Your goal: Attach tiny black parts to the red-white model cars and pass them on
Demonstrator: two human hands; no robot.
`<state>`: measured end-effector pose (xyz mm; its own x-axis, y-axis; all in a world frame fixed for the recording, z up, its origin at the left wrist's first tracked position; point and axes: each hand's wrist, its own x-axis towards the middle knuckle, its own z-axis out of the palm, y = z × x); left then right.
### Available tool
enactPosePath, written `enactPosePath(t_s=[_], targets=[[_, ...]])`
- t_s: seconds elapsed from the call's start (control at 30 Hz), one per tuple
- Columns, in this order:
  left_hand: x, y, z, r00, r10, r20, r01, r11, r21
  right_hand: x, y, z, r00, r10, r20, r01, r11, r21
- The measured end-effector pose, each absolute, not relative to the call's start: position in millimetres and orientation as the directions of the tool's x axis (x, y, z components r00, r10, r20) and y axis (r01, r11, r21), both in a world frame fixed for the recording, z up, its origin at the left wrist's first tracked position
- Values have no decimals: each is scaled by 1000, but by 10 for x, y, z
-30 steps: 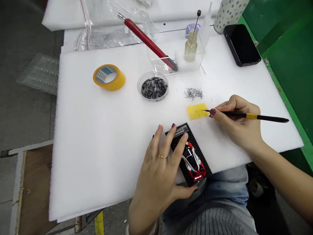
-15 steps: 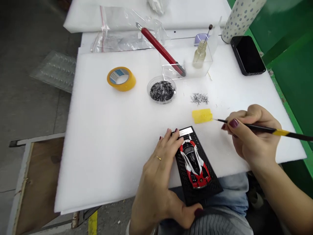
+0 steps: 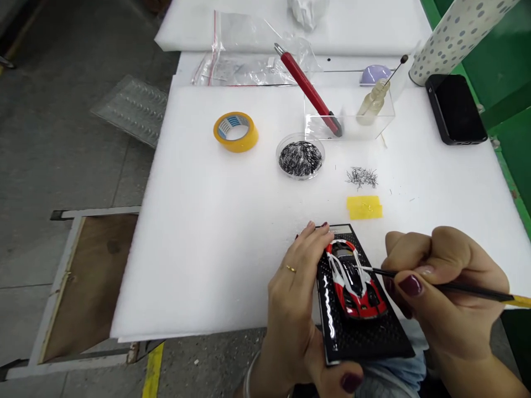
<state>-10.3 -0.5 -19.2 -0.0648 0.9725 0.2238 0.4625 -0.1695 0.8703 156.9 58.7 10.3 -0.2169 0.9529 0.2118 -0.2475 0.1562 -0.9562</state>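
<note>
My left hand (image 3: 301,298) grips a black textured display base (image 3: 398,340) by its left side, thumb at the near end and fingers at the far end. On the base sits a red, white and black model car (image 3: 362,298). Pinched in my right hand (image 3: 448,293) is a thin black paintbrush (image 3: 464,288) with a yellow band; its fine pale tip reaches the middle of the car's top. Just beyond the base, a piece of yellow tape (image 3: 364,207) with a glossy blob lies on the white foam sheet (image 3: 199,237). A loose pile of short black bristle-like pieces (image 3: 362,177) is behind it.
A round clear dish (image 3: 301,159) holds many more black pieces. Nearby are a yellow tape roll (image 3: 235,132), a clear box (image 3: 350,124) with a red pen (image 3: 307,85) leaning on it, and a small glass bottle (image 3: 373,102). A phone (image 3: 456,109) lies at right.
My right hand has brought the paintbrush from the yellow tape down to the car's top. My left hand has raised and tilted the base. The view has shifted left.
</note>
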Motion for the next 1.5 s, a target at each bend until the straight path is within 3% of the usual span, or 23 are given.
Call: enactPosePath(t_s=[0.43, 0.9, 1.07, 1.5], targets=[[-85, -2, -224, -101, 944, 315, 517, -221, 827, 1559, 577, 75, -212, 958, 195, -224, 146, -964], [-100, 11, -216, -85, 953, 292, 492, -215, 844, 1543, 564, 66, -208, 954, 215, -199, 174, -964], [-94, -7, -170, -88, 973, 212, 488, -143, 861, 1543, 562, 44, -214, 950, 228, -224, 179, -958], [-97, -8, -214, -86, 962, 260, 480, -188, 857, 1533, 573, 51, -220, 947, 233, -201, 189, -961]])
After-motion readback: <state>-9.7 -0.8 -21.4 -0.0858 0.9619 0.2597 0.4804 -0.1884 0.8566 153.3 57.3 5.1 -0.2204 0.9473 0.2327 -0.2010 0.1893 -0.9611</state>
